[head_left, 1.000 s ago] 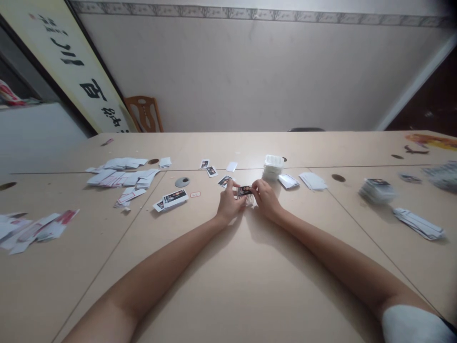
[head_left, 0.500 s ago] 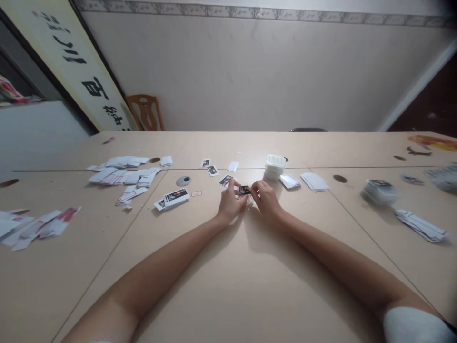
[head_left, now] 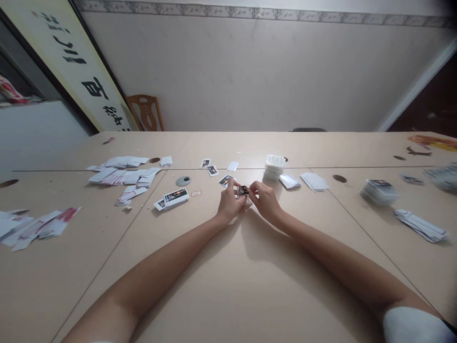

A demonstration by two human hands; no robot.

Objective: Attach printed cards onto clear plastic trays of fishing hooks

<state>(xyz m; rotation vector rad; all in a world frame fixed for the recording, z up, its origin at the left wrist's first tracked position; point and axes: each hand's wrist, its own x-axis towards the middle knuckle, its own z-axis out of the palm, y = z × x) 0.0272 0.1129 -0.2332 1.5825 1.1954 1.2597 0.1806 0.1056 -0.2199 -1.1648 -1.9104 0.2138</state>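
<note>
Near the middle of the table, a small dark printed card (head_left: 243, 190) is held up between both hands. My left hand (head_left: 230, 205) pinches its left side, fingers closed. The fingertips of my right hand (head_left: 264, 197) are closed at its right edge. Something clear, like plastic film, shows just below the card, partly hidden by the fingers. Just beyond my left hand lies a printed picture card (head_left: 224, 180). A pile of larger printed cards (head_left: 176, 196) rests to the left, beside a small red-bordered label (head_left: 196, 194).
Behind my right hand stands a stack of translucent plastic pieces (head_left: 274, 166), with white cards (head_left: 314, 182) to its right. Cut white paper strips (head_left: 121, 177) spread over the left side. Farther right are a plastic-wrapped stack (head_left: 378, 192) and a white paper bundle (head_left: 421, 225).
The held card has shifted slightly left and tilted, and my right fingertips have moved a little left with it. Things on the table look unmoved.
</note>
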